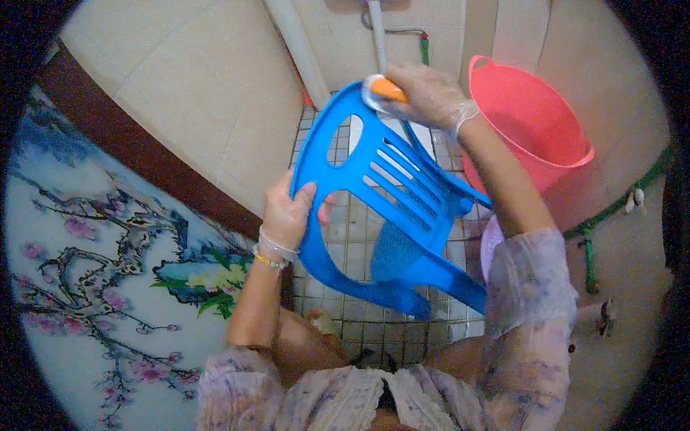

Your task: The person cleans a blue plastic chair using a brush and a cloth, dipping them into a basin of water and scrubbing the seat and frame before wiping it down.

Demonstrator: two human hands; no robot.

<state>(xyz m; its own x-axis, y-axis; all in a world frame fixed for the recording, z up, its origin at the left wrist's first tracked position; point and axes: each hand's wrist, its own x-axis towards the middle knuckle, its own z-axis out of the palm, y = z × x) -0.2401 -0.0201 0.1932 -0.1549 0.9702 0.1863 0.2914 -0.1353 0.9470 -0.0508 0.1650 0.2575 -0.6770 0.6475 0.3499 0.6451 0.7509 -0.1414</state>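
Before me a blue plastic chair point(350, 178) with a slotted backrest is tilted above the tiled floor. My left hand point(288, 215), in a clear thin glove, grips the left edge of the backrest, with the thumb on its face. My right hand point(431, 97), also gloved and slightly blurred, holds a scrub brush with an orange top and a white rim point(385, 90) against the upper edge of the backrest. The underside of the brush is hidden.
A pink plastic tub point(531, 116) with loop handles stands at the right by the wall. Below it a lilac item point(490, 245) shows partly behind my right arm. Green pipes point(609, 215) run along the right wall. A floral panel point(108, 285) is on the left.
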